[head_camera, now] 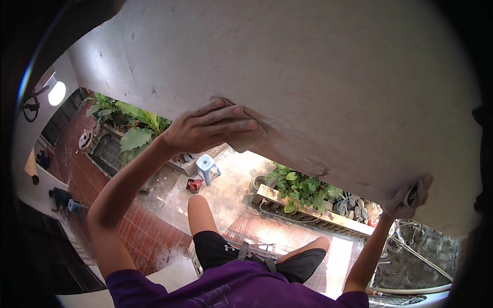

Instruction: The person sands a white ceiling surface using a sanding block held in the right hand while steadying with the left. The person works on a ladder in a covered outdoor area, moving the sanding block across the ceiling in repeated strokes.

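My left hand (213,127) lies flat over a thin, flexible sheet (244,143), perhaps sandpaper, pressed against the lower part of a pale plastered surface (308,77). Its fingers are dusty and spread a little over the sheet. At the right, my right hand (410,196) holds a curled sheet (413,194) against the same surface near its lower edge. Small pits and a crack mark the plaster at the upper left, and a rough patch (316,167) shows between my hands.
Far below are a blue plastic stool (207,165), a red-and-black container (194,185), leafy plants (296,183) behind a low ledge (319,211) and red tiled floor (142,231). A crouching person (59,198) is beside another stool (77,207) at the left. A lit lamp (57,93) hangs at the upper left.
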Tool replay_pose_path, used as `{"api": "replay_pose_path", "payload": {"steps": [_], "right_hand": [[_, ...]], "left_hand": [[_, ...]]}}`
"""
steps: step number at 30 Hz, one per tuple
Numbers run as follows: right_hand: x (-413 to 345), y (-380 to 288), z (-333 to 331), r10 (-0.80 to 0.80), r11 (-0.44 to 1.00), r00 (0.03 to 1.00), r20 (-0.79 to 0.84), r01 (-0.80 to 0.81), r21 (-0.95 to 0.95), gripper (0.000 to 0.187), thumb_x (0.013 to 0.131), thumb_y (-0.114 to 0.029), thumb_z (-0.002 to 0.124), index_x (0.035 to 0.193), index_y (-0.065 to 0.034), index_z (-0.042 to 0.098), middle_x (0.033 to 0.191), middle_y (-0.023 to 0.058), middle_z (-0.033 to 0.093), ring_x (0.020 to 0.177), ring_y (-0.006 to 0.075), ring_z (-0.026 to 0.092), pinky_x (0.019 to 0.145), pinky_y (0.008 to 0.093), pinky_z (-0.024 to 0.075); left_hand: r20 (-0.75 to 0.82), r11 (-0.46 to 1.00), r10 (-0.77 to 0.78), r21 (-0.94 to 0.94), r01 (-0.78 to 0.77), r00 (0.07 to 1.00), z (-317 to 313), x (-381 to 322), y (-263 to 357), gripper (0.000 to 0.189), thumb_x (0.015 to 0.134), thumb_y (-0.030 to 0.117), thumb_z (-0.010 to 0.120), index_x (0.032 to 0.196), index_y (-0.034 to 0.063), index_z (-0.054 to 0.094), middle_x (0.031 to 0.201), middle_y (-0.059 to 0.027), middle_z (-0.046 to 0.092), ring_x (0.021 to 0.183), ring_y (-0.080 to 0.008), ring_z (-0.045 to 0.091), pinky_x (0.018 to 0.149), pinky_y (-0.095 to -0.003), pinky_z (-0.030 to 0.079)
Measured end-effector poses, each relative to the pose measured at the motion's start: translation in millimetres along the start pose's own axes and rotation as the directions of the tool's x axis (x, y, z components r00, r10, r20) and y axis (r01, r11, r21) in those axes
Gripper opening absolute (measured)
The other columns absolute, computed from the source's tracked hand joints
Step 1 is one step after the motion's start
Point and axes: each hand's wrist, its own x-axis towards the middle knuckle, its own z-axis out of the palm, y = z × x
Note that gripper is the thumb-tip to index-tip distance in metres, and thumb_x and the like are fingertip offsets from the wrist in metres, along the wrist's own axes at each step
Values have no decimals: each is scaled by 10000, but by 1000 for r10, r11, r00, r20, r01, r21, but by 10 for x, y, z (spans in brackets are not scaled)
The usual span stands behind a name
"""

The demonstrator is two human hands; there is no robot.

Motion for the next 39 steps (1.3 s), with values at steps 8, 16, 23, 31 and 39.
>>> {"api": "replay_pose_path", "payload": {"steps": [8,16,23,31,39], "right_hand": [[-41,17,26,-16,997,999,-36,18,73,348,912,-143,504,1219,20,531,1327,215,533,1274,379,463,1040,481,357],[3,13,-9,-77,997,997,11,77,-18,347,919,-129,490,1226,29,519,1303,241,548,1244,425,493,1040,500,332],[-26,-37,45,-47,999,998,-28,47,-12,338,929,-135,488,1216,41,519,1299,241,549,1250,417,485,1032,490,345],[-58,78,31,-7,996,997,-79,14,85,328,950,-172,492,1221,9,530,1315,219,543,1265,381,468,1021,457,364],[-30,-41,85,49,999,995,-89,-49,4,358,930,-164,526,1214,55,539,1288,221,569,1238,404,503,1013,456,367]], "left_hand": [[-69,994,106,-20,-107,992,365,802,686,587,862,362,562,1425,287,414,1450,121,411,1342,-84,376,1132,-295,338],[-91,997,43,63,-37,995,119,-246,25,555,811,359,618,1349,291,502,1438,163,416,1332,-93,391,1099,-322,412],[-124,977,57,-196,-81,991,345,719,525,578,820,326,645,1374,251,497,1405,75,480,1282,-109,449,1053,-335,432],[-83,998,-51,34,54,995,254,186,394,501,847,317,627,1334,340,515,1437,145,430,1361,-124,359,1167,-384,300],[-24,981,-185,-57,183,982,297,-175,395,541,794,271,685,1312,322,540,1479,120,381,1401,-163,303,1198,-435,212]]}}
